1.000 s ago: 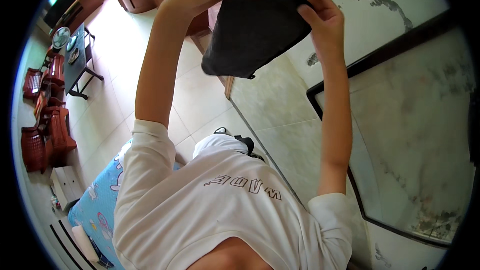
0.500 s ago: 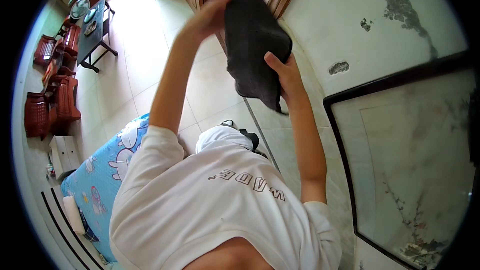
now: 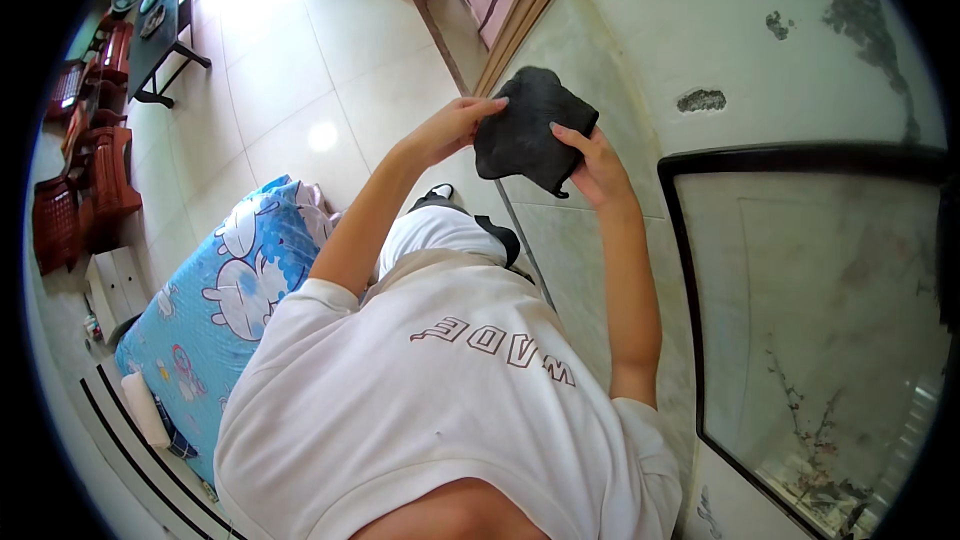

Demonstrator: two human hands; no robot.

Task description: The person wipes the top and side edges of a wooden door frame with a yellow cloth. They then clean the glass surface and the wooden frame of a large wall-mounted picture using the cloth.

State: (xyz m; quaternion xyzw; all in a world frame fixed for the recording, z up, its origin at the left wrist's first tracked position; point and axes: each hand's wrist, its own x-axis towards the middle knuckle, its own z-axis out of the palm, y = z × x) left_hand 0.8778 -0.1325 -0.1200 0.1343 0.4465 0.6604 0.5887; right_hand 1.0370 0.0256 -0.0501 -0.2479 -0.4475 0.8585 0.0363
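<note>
In front of my chest, out at arm's length, I hold up a piece of black cloth [image 3: 530, 135] with an uneven, floppy outline. Its exact kind does not show. My left hand [image 3: 460, 128] pinches its left edge, thumb on the near face and fingers mostly behind. On the other side my right hand [image 3: 598, 168] grips the right edge, its thumb lying across the fabric. A narrow corner of the cloth hangs down beside the right hand's fingers. The fingers behind the cloth are hidden.
To my left lies a bed with a blue cartoon-print cover [image 3: 190, 315]. A dark low table [image 3: 165, 45] and red wooden chairs [image 3: 110, 175] stand farther off. At my right, a black-framed panel [image 3: 685, 270] is by the stained wall, with a doorway frame [image 3: 535, 10] beyond.
Both hands have come down and nearer with the black cloth. It now looks shorter and broader, and the left hand has moved from its top end to its left edge.
</note>
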